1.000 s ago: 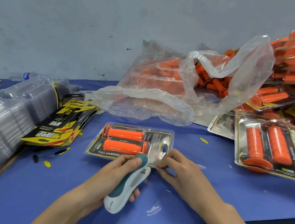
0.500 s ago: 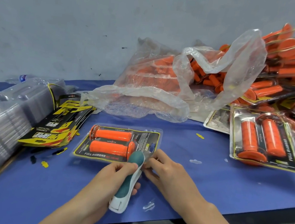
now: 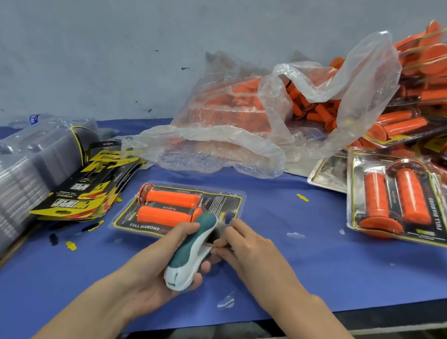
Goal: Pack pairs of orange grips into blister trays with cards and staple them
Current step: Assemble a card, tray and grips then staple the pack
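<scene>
L hand (image 3: 158, 269) wraps stapler (image 3: 192, 250), long axis pointing away onto blister pack (image 3: 221, 201) near edge, just beside R hand (image 3: 254, 253) pinching it.

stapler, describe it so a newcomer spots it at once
On the blue table, find the lone blister pack nearest the front edge. The stapler sits at its right end, gripped in the left hand. It is the only teal-and-white thing among the orange grips.
</scene>
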`<state>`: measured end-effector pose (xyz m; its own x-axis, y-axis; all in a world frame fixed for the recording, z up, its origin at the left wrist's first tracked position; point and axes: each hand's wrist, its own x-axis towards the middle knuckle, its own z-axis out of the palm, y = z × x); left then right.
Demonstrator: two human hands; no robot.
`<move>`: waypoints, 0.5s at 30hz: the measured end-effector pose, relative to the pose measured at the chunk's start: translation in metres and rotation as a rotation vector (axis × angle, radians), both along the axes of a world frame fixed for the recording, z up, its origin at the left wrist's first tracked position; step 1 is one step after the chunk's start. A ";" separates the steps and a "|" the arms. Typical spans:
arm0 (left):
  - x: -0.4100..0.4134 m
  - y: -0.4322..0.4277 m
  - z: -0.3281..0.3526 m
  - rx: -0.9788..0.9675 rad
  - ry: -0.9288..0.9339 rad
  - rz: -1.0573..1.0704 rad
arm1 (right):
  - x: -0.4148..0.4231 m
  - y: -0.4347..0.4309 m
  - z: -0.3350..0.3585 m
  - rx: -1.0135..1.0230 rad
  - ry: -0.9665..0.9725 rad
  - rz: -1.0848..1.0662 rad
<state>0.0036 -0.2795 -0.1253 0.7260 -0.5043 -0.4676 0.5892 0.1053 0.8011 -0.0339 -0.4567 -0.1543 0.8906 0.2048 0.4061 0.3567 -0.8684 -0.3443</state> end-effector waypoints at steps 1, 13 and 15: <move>0.000 -0.001 -0.001 0.009 -0.020 -0.008 | 0.000 0.001 0.000 -0.003 -0.001 0.003; 0.004 0.002 -0.008 0.118 -0.136 -0.082 | 0.002 0.004 -0.008 0.056 -0.034 0.020; 0.004 0.001 -0.008 0.133 -0.133 -0.077 | 0.001 0.004 -0.005 0.078 -0.075 0.000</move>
<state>0.0077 -0.2787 -0.1330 0.7473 -0.5011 -0.4364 0.4794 -0.0482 0.8763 -0.0328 -0.4524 -0.1592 0.8569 0.1701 0.4866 0.3842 -0.8400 -0.3831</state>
